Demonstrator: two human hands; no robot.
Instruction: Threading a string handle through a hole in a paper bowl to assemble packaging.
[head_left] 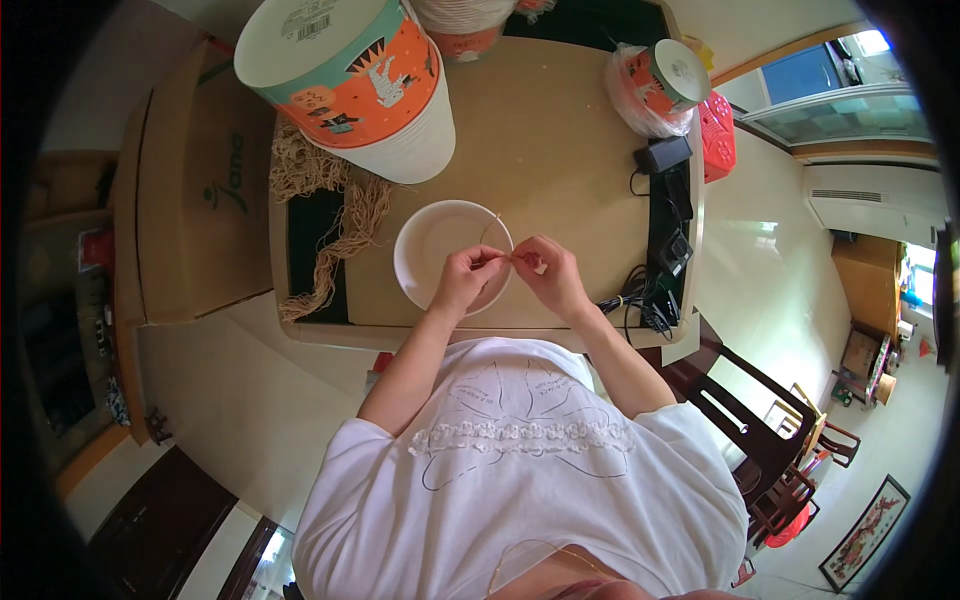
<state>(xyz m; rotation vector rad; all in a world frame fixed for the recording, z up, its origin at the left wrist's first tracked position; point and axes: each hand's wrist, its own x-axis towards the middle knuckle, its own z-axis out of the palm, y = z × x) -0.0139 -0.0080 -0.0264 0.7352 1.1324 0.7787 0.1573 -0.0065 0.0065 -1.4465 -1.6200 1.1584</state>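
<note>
Over the white bowl (452,256) on the tan table (560,150), the person is bringing both hands together. The left hand (466,280) and the right hand (547,275) are almost touching, fingertips pinched narrow on a small pinkish piece (524,261) between them. A thin cord (489,226) is running up and away from the pinch, curving across the bowl's far rim; its long axis is lying roughly away from the person. The piece is sitting just right of the bowl's near edge, closer to the right hand's fingers, with the left fingertips meeting it from the bowl side. Left of the bowl a heap of tan twine (335,215) is trailing, and a big orange-banded tub (350,80) is standing behind it.
</note>
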